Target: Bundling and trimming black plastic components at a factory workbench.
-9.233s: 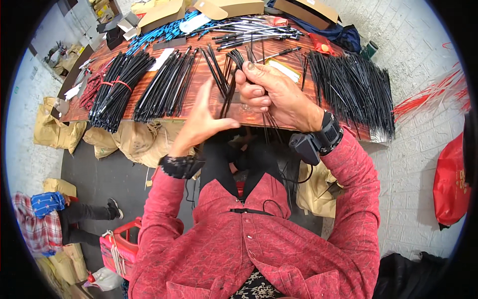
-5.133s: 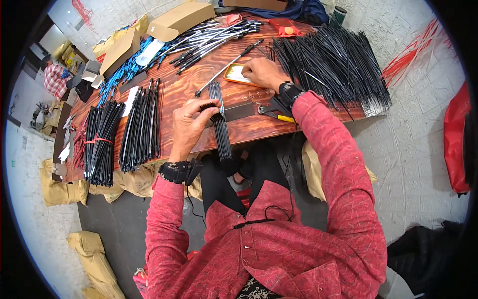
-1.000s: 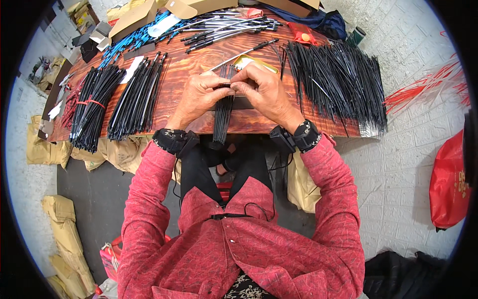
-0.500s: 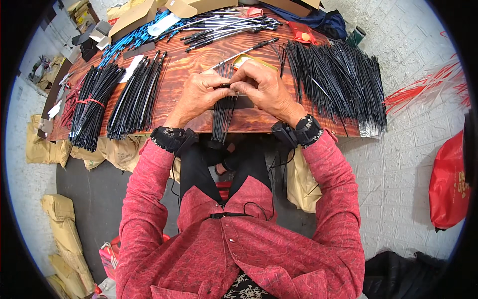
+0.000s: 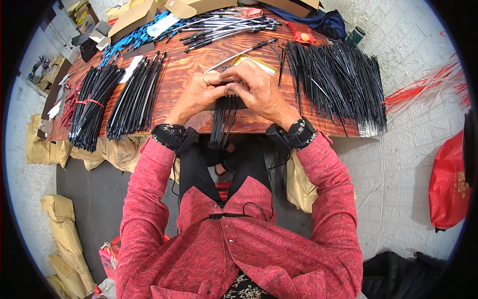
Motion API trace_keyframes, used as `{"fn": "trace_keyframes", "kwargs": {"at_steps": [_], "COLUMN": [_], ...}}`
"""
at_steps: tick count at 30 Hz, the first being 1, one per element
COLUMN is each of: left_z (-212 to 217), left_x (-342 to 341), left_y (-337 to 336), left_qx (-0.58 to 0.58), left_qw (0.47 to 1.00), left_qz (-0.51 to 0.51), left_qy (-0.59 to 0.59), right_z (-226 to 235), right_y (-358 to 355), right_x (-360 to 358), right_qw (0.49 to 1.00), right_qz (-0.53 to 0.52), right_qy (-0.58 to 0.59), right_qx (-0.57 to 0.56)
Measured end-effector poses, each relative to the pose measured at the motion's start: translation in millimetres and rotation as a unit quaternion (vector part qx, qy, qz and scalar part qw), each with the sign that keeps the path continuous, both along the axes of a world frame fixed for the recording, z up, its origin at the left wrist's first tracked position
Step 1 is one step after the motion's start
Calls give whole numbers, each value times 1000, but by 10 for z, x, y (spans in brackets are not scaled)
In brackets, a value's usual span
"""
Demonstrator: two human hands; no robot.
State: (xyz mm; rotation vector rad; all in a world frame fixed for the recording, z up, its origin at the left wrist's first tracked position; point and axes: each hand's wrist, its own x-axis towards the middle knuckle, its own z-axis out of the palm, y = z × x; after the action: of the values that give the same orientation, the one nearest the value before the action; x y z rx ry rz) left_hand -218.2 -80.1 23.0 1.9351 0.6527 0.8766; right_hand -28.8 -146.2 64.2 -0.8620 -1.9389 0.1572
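My left hand (image 5: 200,93) and my right hand (image 5: 263,90) meet over the front of the wooden table, their fingertips closed together. A small dark piece shows between them, mostly hidden, its kind unclear. Directly beneath lies a loose bunch of thin black rods (image 5: 222,122), whose near ends stick out past the table edge. Under these rods, a dark flat piece (image 5: 240,103) peeks out beside my right hand. A shallow yellow-rimmed tray (image 5: 269,68) sits just beyond my right fingers. One silver-and-black rod (image 5: 234,58) lies slantwise behind my hands.
Black rod bundles (image 5: 137,94) lie to the left, one banded in red (image 5: 94,104). A wide heap of thin black rods (image 5: 338,84) covers the table's right. Silver rods (image 5: 229,31), blue rods (image 5: 130,44) and cardboard boxes (image 5: 134,20) fill the back.
My right hand has shifted slightly left and turned over the left fingertips, covering more of the small dark piece. The rods below have barely moved.
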Motion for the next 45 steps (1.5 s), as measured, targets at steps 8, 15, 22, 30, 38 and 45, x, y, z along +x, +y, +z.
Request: {"fn": "trace_keyframes", "kwargs": {"at_steps": [8,15,22,30,38,45], "left_z": [-248,-320,-385,-340,-375,-470], "left_x": [39,-2,-71,-136,-279,-344], "left_y": [-101,-89,-149,-182,-468,-546], "left_qx": [-95,8,80,85,43,169], "left_qw": [992,990,989,989,996,982], "left_qz": [-87,-110,-95,-79,-36,-44], "left_qy": [-1,85,83,96,76,74], "right_z": [-123,-44,41,12,-162,-494], "right_y": [106,74,-62,-119,349,956], "right_x": [16,23,177,268,179,-56], "right_qw": [1000,1000,995,985,944,944], "right_qz": [-21,-5,46,-2,87,80], "right_qy": [13,-11,-8,-38,71,-96], "right_qx": [0,-18,-91,-169,-309,-306]}}
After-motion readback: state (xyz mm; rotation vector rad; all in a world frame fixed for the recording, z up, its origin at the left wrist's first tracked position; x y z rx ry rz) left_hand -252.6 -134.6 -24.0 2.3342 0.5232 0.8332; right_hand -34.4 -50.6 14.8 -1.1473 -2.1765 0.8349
